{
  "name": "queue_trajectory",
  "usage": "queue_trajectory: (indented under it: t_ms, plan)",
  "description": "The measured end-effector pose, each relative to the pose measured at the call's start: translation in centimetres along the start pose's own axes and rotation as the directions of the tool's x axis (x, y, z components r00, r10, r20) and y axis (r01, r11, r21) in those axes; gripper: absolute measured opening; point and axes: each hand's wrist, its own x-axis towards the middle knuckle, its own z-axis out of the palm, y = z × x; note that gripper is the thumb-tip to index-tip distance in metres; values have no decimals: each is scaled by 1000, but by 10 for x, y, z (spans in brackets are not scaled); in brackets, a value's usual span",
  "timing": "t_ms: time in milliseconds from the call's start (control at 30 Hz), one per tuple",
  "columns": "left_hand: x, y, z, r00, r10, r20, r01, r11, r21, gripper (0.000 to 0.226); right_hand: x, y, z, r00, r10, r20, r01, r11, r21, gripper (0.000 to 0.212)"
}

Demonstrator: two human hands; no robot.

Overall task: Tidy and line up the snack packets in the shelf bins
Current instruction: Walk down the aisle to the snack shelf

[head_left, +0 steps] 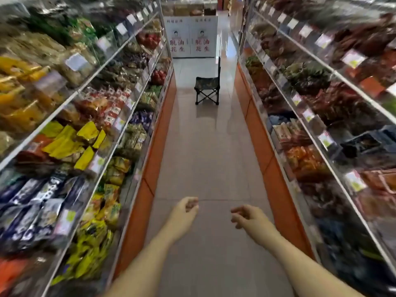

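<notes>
Here both hands reach out over the tiled floor point(205, 159) in the middle of the aisle, touching neither row of shelves. The left hand point(186, 209) has its fingers loosely curled toward the palm and holds nothing. The right hand point(246, 215) is likewise relaxed, its fingers drooping and slightly bent, and it too is empty. The snack packets point(68, 144) lie heaped in the clear-fronted shelf bins point(97, 163) on the left, yellow ones askew above dark blue ones, and more bins of reddish packets run along the right. Both rows are blurred. Farther down the aisle, a small folding stool point(207, 88) stands on the floor before a white display stand point(190, 37).
</notes>
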Motion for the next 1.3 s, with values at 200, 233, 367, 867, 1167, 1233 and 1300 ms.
queue_trajectory:
  t_ms: [200,233,367,867,1167,1233,1300]
  plan:
    - [6,-31,20,997,-80,-8,80,997,-11,28,16,39,3,996,78,38,-78,997,6,19]
    - [8,-33,21,996,-89,-6,89,996,-13,28,18,43,3,995,91,37,-92,996,17,20]
    - [32,-29,19,994,-107,-11,107,994,-2,25,45,32,-5,995,101,6,-101,993,56,25]
    - [261,31,-60,995,-92,44,89,995,55,25,257,-63,-27,988,155,4,-155,983,99,24]
    - [423,100,-55,993,-74,96,70,997,39,26,395,-84,-90,974,226,-5,-224,968,115,24]
    - [461,108,-53,993,-95,69,92,995,38,22,433,-84,-108,973,228,22,-229,972,55,24]
    - [494,120,-51,988,-143,63,142,989,33,23,469,-89,-131,968,245,50,-245,970,-5,23]
